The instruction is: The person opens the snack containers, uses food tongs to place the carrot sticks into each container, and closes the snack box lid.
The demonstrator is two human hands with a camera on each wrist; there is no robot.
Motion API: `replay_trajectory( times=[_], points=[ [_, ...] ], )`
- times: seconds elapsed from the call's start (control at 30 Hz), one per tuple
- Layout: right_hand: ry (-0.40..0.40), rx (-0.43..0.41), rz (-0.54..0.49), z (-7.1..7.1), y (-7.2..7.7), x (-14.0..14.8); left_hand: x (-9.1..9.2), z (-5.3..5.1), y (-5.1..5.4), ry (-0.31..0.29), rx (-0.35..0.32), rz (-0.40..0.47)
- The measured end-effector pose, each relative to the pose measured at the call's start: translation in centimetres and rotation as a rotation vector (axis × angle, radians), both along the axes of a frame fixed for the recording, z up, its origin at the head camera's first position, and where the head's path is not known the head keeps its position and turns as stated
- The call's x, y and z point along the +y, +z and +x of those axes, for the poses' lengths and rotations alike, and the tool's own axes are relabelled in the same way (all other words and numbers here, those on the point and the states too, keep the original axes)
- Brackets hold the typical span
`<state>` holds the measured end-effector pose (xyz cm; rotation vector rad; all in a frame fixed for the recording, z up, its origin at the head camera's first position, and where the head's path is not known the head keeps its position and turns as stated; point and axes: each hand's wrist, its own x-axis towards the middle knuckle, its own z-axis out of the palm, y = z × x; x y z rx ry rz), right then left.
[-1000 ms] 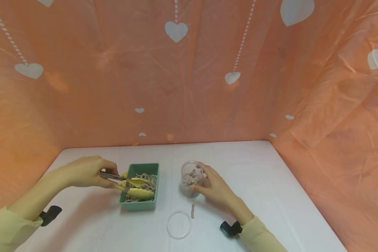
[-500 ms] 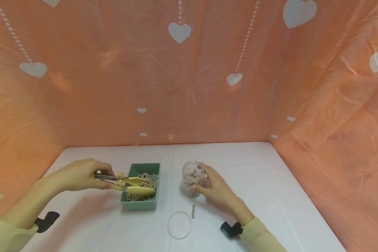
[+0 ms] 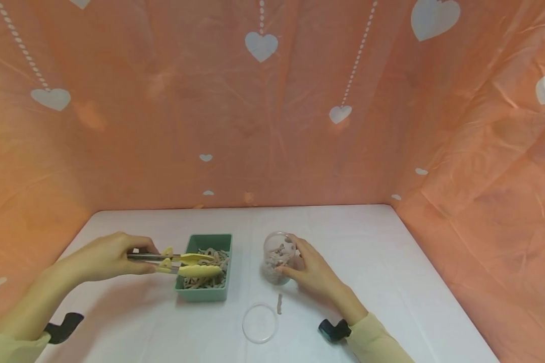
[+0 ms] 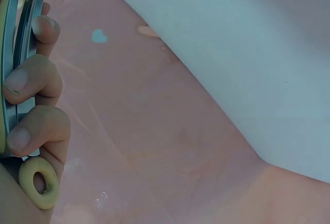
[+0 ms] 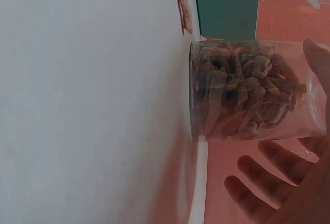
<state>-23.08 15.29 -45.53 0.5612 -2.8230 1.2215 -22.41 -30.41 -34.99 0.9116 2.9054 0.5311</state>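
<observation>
My left hand grips metal tongs with yellow tips. In the left wrist view its fingers curl round the metal arms. The parted tips hover at the green box, over brownish dried strips; I see nothing pinched between them. To the right, my right hand holds a clear jar upright on the table, thumb and a finger about its upper part. The right wrist view shows the jar largely filled with similar strips, with several fingers spread off its side.
A single strip lies on the white table in front of the jar. Beside it is a clear round ring or lid. An orange sheet with white hearts rises behind the table and at both sides.
My left hand has drawn back to the left, and the tongs have shifted left with it over the box. The right hand stays on the jar.
</observation>
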Motion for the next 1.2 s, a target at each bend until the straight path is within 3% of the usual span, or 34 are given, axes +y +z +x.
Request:
replay_trajectory(
  times=[0.43, 0.73, 0.97, 1.2],
  points=[
    [-0.005, 0.003, -0.013, 0.0, -0.1, -0.1, -1.1, 0.6, -0.3, 0.030, -0.008, 0.068],
    [-0.005, 0.004, -0.025, 0.0, -0.2, -0.1, -1.3, 0.7, 0.7, 0.071, 0.039, 0.066],
    [-0.007, 0.000, -0.017, 0.1, -0.1, -0.1, -1.2, 0.6, 1.2, 0.078, 0.005, 0.075],
    [-0.005, 0.007, -0.017, 0.0, -0.2, -0.1, -0.8, 0.5, 1.5, 0.080, 0.031, 0.070]
  ],
)
